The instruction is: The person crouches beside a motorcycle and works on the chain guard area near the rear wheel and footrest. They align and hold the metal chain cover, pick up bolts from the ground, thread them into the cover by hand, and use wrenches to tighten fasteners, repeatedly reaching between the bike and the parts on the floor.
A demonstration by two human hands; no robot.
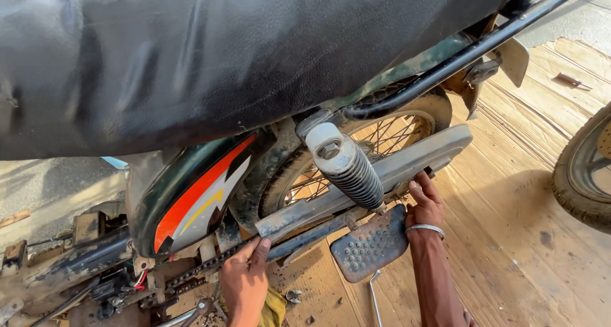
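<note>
A motorcycle with a black seat [223, 53] fills the view, seen from above its left side. My left hand [245, 279] grips the front end of the grey chain cover [394, 168], next to the exposed drive chain [197, 273]. Further back, near the rear wheel [388, 133], my right hand [425, 203], with a metal bangle on its wrist, holds the cover's lower edge. The rear shock absorber [347, 165] with its black spring stands above the cover between my hands. A studded footrest plate [369, 244] hangs just below.
Wooden planks [509, 238] form the floor. Another tyre [582, 174] stands at the right edge. A thin metal tool [374, 295] and a small nut [294, 295] lie on the floor below the footrest. A yellow cloth [275, 308] sits by my left wrist.
</note>
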